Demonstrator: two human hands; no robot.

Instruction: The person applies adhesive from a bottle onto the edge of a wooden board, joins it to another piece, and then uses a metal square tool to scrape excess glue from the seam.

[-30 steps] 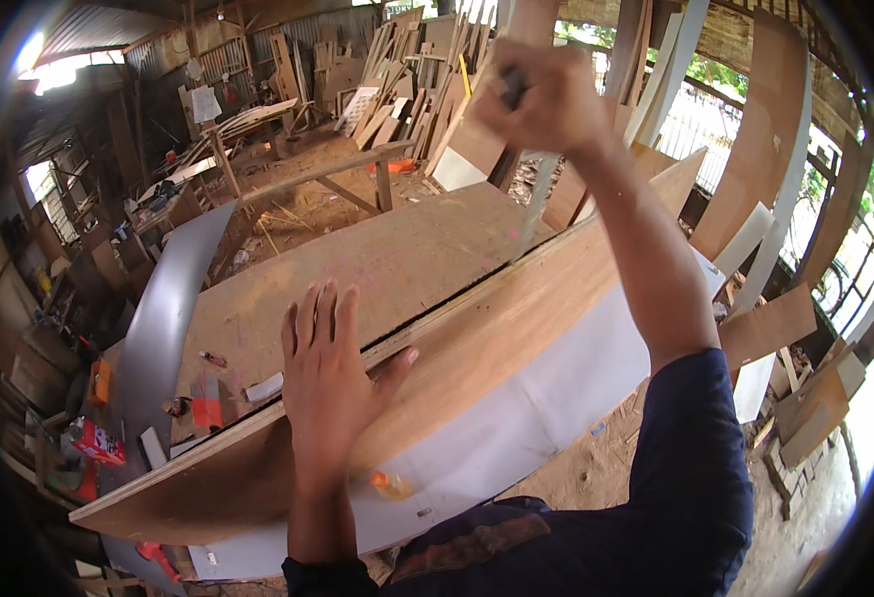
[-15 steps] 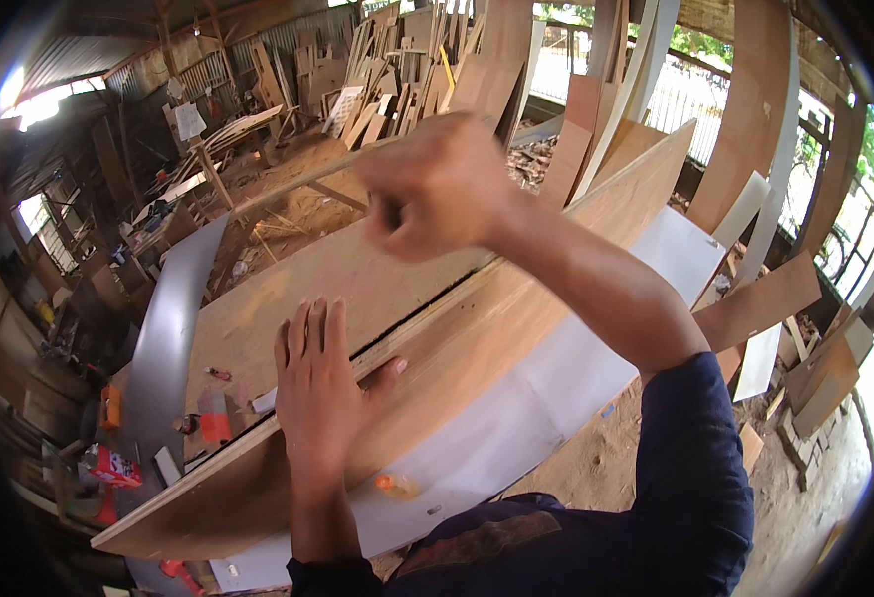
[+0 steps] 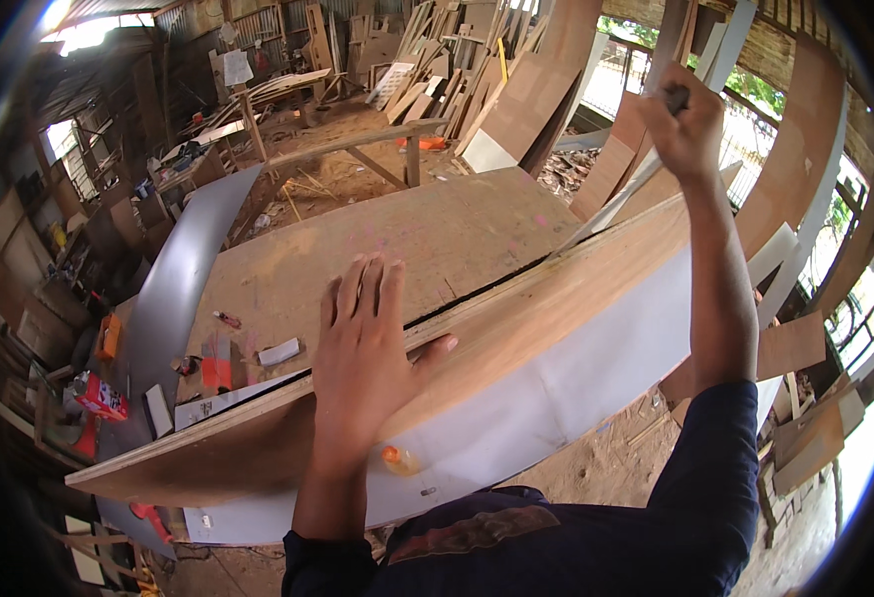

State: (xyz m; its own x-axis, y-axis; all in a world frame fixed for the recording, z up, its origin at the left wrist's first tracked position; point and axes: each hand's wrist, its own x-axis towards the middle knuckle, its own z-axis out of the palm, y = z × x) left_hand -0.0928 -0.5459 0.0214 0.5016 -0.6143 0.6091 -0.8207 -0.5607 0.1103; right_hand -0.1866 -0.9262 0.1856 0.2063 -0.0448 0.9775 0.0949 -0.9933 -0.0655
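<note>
A long plywood board (image 3: 516,310) stands on its edge, slanting from lower left to upper right across a wide wooden worktop (image 3: 387,234). Over its upper edge lies my left hand (image 3: 367,343), palm down, fingers stretched out and thumb apart on the near side. My right hand (image 3: 683,124) is raised above the board's far right end, closed in a fist. A small dark bit shows in that fist, too little to name. Against the near side of the board is a pale grey-white sheet (image 3: 546,398), with a small orange-capped bottle (image 3: 400,460) on it.
A shiny grey sheet (image 3: 173,289) stretches along the worktop's left side. Near it are a red box (image 3: 100,396), an orange object (image 3: 108,336) and a white block (image 3: 280,351). A wooden trestle (image 3: 357,145) stands beyond; tall panels (image 3: 795,139) lean at the right.
My right fist has swung right and away, from over the middle of the board to its far right end. My left hand stays on the board's edge. The view has shifted.
</note>
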